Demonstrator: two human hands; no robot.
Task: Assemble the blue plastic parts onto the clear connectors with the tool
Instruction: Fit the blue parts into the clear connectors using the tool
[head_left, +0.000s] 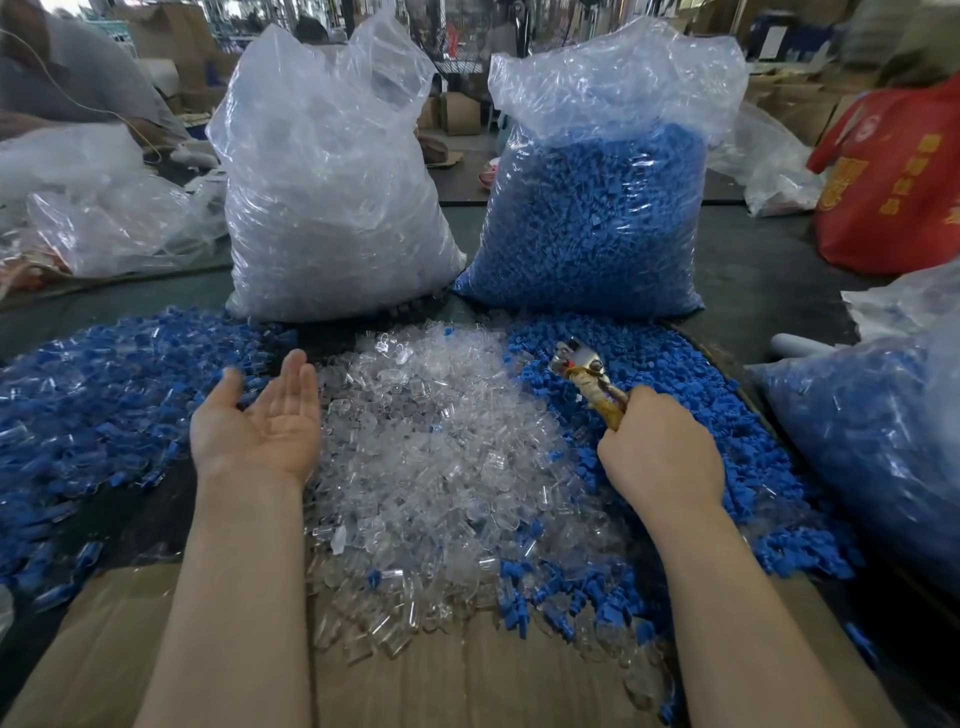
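**Tool in hand, nothing loaded yet**

Your right hand (660, 452) has its grip curled tight round the tape-wrapped handles of the metal pliers-like tool (587, 374), whose head hangs over the loose heap of small blue plastic parts (670, 364). Whether the head holds a piece is too small to tell. Your left hand (260, 415) lies palm up, fingers relaxed, holding nothing, between the central heap of clear plastic connectors (431, 441) and the mixed blue-and-clear pile of what look like joined pieces (104, 384). All three heaps touch on the bench (769, 270) and its cardboard sheet (467, 686). Blue strays already sit among the clear stock, so a careless scoop could pick wrong parts; nudged pieces could slide off the near edge.
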